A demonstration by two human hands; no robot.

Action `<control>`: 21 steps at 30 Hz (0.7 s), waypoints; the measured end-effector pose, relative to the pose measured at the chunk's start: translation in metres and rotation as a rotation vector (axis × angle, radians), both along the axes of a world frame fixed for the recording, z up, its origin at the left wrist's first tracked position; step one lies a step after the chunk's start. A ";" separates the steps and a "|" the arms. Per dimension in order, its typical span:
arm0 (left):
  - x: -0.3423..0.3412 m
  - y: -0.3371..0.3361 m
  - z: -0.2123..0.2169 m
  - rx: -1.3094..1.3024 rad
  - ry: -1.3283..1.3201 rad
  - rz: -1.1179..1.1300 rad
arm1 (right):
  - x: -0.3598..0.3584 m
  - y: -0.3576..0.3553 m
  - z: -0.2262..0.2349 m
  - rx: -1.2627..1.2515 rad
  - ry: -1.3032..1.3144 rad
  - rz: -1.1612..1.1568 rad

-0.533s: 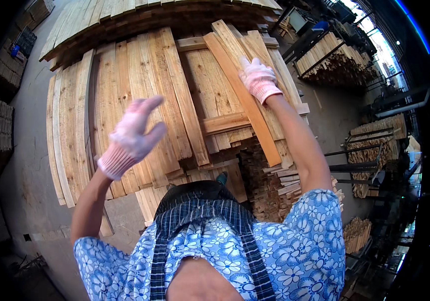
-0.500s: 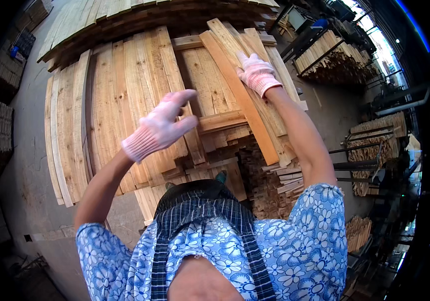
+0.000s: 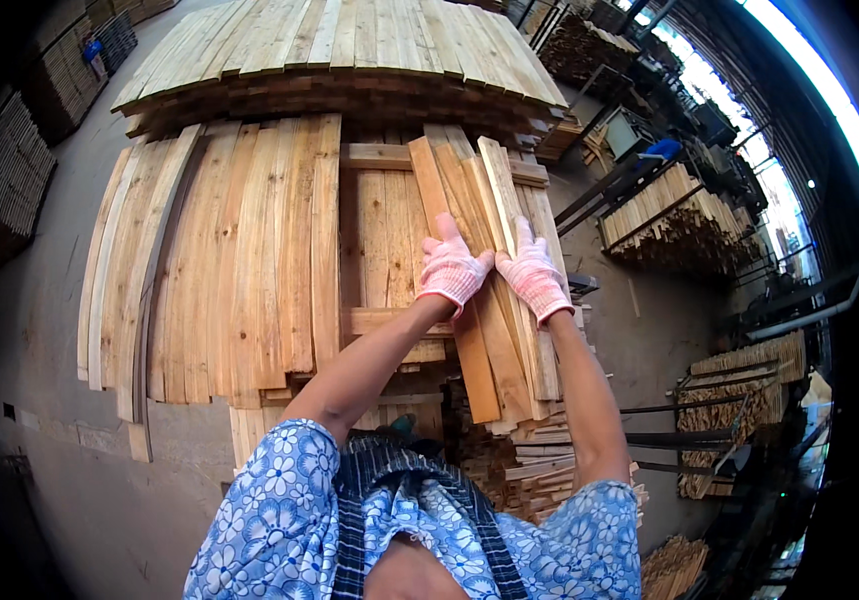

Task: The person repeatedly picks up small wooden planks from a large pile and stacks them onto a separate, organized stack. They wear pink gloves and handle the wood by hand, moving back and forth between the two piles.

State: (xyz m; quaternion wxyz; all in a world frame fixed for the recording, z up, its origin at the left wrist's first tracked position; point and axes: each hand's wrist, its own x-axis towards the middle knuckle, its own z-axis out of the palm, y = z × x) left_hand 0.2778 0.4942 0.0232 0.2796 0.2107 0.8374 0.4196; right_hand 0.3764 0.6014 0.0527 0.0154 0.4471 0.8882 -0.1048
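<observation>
Both my hands wear pale pink knitted gloves and rest on a loose, slightly fanned group of wooden boards. My left hand (image 3: 452,270) lies over a reddish-orange board (image 3: 476,370), fingers spread, thumb pointing right. Close beside it, my right hand (image 3: 533,272) presses on a pale narrow board (image 3: 499,185) with its fingers apart; the two thumbs nearly meet. Between the hands run more tan boards (image 3: 505,350). Beneath, crosswise battens (image 3: 389,322) lie over a layer of planks (image 3: 379,240).
Left of my hands, a row of planks (image 3: 239,260) lies side by side, with a raised board (image 3: 159,260) on it. A taller plank stack (image 3: 349,40) stands behind. Short wood pieces (image 3: 549,455) are piled near my right. Racked timber (image 3: 664,210) stands across the floor at right.
My left hand has come down and right, from the air over the planks onto the reddish-orange board. My right hand stays on the boards, now close to the left. The view has shifted.
</observation>
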 end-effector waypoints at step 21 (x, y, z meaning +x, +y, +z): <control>-0.090 -0.039 -0.003 -0.615 0.361 -0.074 | -0.097 -0.055 0.022 -0.280 0.523 0.275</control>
